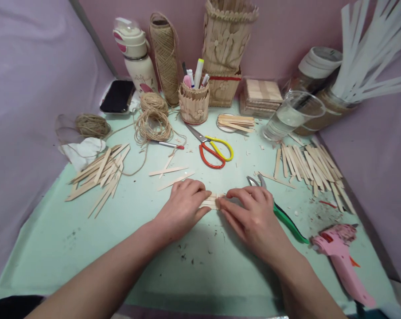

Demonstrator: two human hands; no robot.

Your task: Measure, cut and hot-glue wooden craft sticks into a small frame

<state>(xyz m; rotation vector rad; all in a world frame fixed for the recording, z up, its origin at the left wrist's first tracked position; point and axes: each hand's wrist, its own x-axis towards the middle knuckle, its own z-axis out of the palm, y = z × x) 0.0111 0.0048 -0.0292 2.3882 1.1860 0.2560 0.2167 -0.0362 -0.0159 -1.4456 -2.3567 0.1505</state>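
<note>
Several short popsicle stick pieces (209, 202) lie side by side on the table in front of me, partly covered by my fingers. My left hand (188, 203) has its thumb and fingertips closed on their left end. At the right end, the fingertips of my right hand (250, 212) press together on the pieces. Partly under my right hand are green-handled cutters (290, 225), blades pointing away. Beyond the hands lie scissors (211, 148) with one red and one yellow handle, and a few loose thin sticks (173, 179).
Stick piles lie left (102, 173) and right (306, 166). A pink glue gun (343, 261) rests at the right edge. Behind stand a twine spool (165, 57), a stick-covered pen cup (194, 104), a bottle (138, 66), a clear cup of liquid (285, 119) and jars.
</note>
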